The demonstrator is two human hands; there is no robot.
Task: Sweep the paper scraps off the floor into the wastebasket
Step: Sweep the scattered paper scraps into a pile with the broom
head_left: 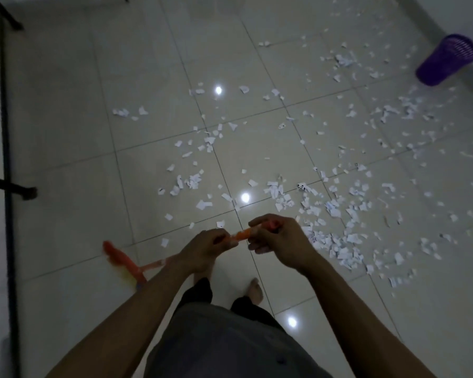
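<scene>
Obs.: both hands are on the orange broom handle [241, 235]. The left hand [205, 249] has its grip closed round the shaft lower down. The right hand [280, 240], at 3 o'clock of the left, has its grip closed round the upper end. The broom head [120, 257] is at 8 o'clock from the hands, blurred and low over the floor [66, 132]. I cannot tell whether the bristles touch the tile.

The paper scraps [339, 241] lie scattered from 12 through 4 o'clock of the hands, thickest just beside the right hand. The wastebasket [445, 60], purple mesh, is far out at 2 o'clock near the wall, well apart from the dense patch. It looks tilted in this wide view, so I cannot tell whether it stands upright.

Judgement: this is the early sweeping stage, and nearly all the scraps are still loose. The head sits on the side away from the paper.
- Carry the head round to the outliers at 11–12 o'clock.
- Pull short, low strokes toward 2 o'clock to gather one pile near the basket.
- Keep the strokes slow and the bristles down, since light scraps are likely to flick.
- No dustpan is in view, so the basket may need laying on its side.

Writing: a few scraps carry dark print, too small to read. No brand is legible on the broom or the basket.
</scene>
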